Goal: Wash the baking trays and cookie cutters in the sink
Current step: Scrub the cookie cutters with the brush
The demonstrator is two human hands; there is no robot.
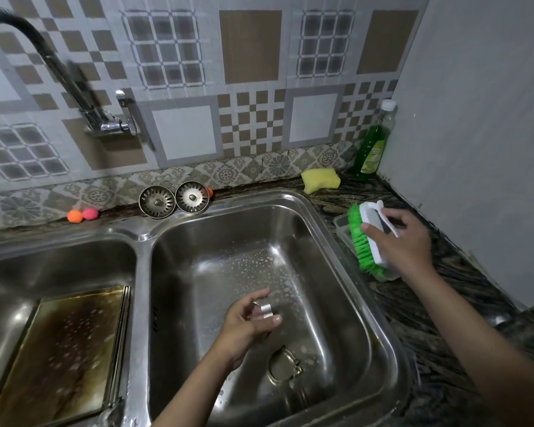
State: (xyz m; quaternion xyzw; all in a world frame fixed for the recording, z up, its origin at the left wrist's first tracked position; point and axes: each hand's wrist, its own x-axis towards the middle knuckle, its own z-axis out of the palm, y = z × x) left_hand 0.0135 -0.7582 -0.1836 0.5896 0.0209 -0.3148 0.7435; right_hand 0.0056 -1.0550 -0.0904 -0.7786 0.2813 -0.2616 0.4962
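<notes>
Fingers [267, 317] of the left hand [244, 325] are pinching a small metal cookie cutter [266, 308] over the right basin [336, 303], thumb on top, fingertips underneath. The cutter is hanging clear of the basin floor, not touching it. Its band is standing roughly on edge, open axis pointing about sideways toward the right; exact shape is too small to tell.

The right hand [398, 238] is curling around a white-handled brush [372, 235], green bristles facing left, long axis running from far-left to near-right, sitting in or just over a clear tray [341, 221] on the counter [444, 303].

Risks, judged from this:
- wet soapy metal in a thin pinch is likely slipping, dropping onto the second cutter [282, 363] lying flat near the drain.
- sharp band edge is pressing into the fingertips once scrubbing force is coming in.
- brush lifting out could be dragging the light tray off the counter edge into the basin.

Baking tray [62, 349], stained brown, is lying tilted in the left basin [13, 272], long axis running near to far, not yet clean.
</notes>
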